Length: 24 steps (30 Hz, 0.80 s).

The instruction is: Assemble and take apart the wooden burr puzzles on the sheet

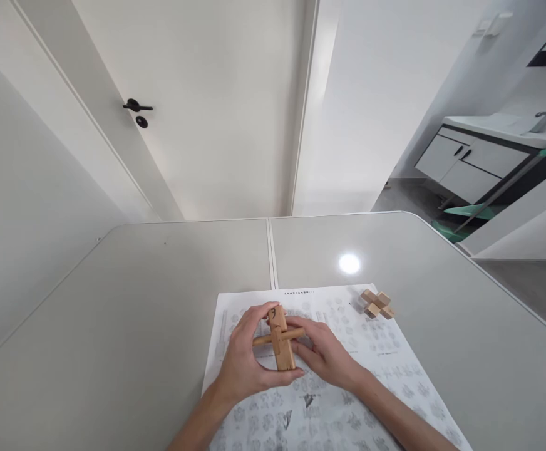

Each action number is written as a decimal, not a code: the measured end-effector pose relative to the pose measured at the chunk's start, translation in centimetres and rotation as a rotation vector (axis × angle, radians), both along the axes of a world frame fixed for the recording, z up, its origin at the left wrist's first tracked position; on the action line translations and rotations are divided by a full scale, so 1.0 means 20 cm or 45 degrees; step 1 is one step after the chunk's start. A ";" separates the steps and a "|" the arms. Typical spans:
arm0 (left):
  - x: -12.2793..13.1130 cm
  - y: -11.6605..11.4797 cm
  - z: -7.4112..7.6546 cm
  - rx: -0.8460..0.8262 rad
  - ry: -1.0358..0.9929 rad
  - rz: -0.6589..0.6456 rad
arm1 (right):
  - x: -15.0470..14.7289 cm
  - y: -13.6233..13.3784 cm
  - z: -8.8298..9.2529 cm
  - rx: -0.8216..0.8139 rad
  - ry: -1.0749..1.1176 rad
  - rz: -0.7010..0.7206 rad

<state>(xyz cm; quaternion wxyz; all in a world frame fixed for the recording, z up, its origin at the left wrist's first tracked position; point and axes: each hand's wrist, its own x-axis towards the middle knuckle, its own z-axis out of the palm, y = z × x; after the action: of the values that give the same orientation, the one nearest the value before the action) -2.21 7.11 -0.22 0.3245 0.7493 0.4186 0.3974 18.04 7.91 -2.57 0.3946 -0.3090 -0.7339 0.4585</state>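
A wooden interlocking puzzle (280,341) is held up over the printed sheet (258,401). It has a thick upright block with a dark mark near its top, and a thin round rod runs crosswise through it. My left hand (247,357) grips the block from the left, fingers at its top end and thumb at its bottom end. From the right, my right hand (322,351) closes its fingers around the rod side of the puzzle; some of those fingertips are hidden behind the wood. A second, cross-shaped wooden puzzle (377,304) lies on the sheet's upper right corner.
The large sheet shows rows of small diagrams and has a few torn spots. Under it is a grey table (160,300) with a seam down its middle. Beyond stand a white door (221,113) with a black handle and, at right, a sink cabinet (474,153).
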 end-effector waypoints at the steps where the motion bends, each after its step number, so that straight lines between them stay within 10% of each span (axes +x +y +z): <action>1: 0.00 0.00 0.00 0.006 0.005 0.005 | 0.00 0.00 0.00 -0.004 0.001 -0.004; 24: 0.01 0.00 0.03 -0.164 -0.098 0.009 | 0.00 0.01 0.01 -0.034 0.040 0.049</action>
<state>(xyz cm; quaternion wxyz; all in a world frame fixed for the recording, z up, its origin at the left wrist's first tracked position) -1.92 7.08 0.40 0.3865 0.7096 0.4330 0.3995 18.06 8.07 -2.37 0.3929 -0.2928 -0.7272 0.4807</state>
